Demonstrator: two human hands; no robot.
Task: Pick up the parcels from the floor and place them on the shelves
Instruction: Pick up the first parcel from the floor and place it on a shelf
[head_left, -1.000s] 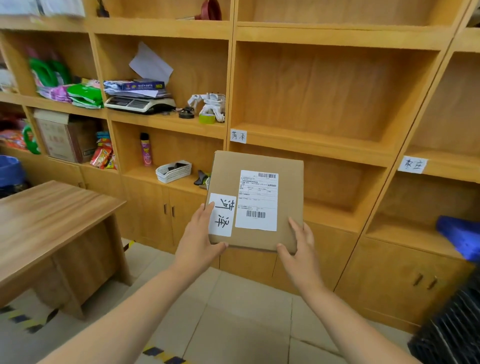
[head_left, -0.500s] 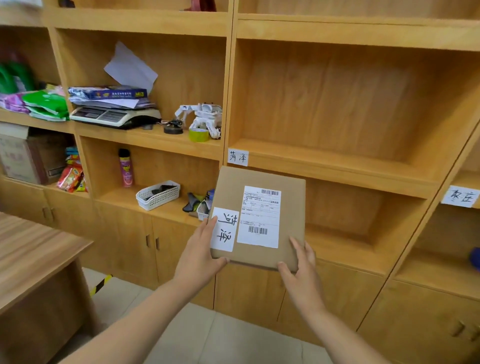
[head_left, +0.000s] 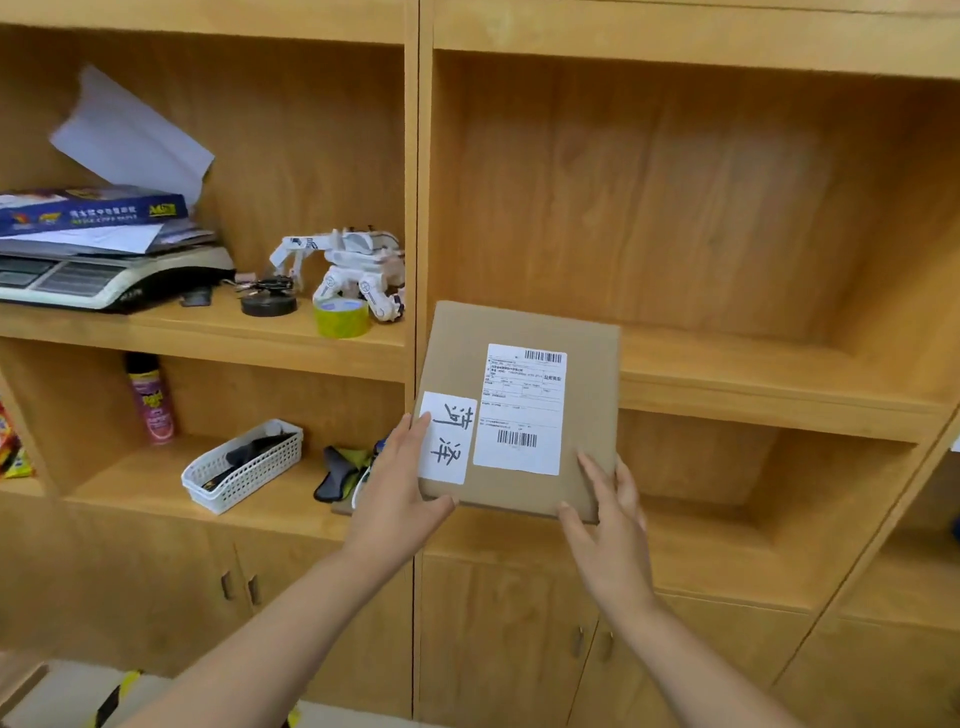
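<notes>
A flat brown cardboard parcel (head_left: 587, 410) with a white shipping label and a smaller handwritten label is held up in front of the wooden shelves (head_left: 769, 395). My left hand (head_left: 400, 493) grips its lower left corner, thumb underneath. My right hand (head_left: 608, 525) grips its lower right corner. The parcel's far edge reaches the front edge of the large bare compartment in the middle; its near end hangs in the air over the compartment below.
The left compartment holds a scale (head_left: 104, 280), a stack of papers, a white toy robot (head_left: 348, 270) and a tape roll (head_left: 340, 316). Below it are a spray can (head_left: 150, 400) and a white basket (head_left: 244, 465). Closed cabinet doors (head_left: 498, 639) run along the bottom.
The view has come closer to the shelves. Both hands have carried the parcel up and forward, from in front of the lower compartment to the edge of the middle one.
</notes>
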